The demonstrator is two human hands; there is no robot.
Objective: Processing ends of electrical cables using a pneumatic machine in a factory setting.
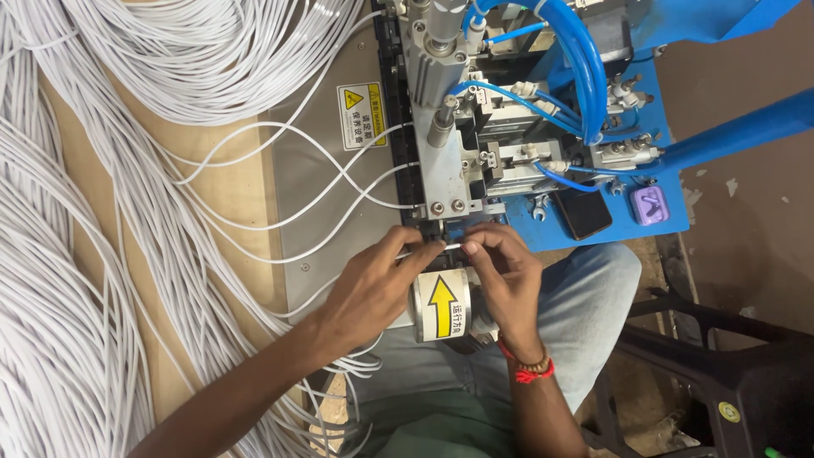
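At the machine's front edge: both hands meet over a short stretch of white wire, just below the grey metal block.
Left hand: fingers pinched on the wire from the left side, thumb and forefinger closed around it near the black rail.
Right hand: fingertips clenched on the same wire's other end, a red thread band at the wrist.
Wire position: it runs level between the two hands, touching both, right above the silver cylinder with a yellow arrow label.
Behind: blue air hoses loop over the blue machine base; a dark phone and a small purple case lie on it.
Left side: loose white cable bundles cover the wooden bench, several strands crossing the grey plate with a yellow warning sticker.
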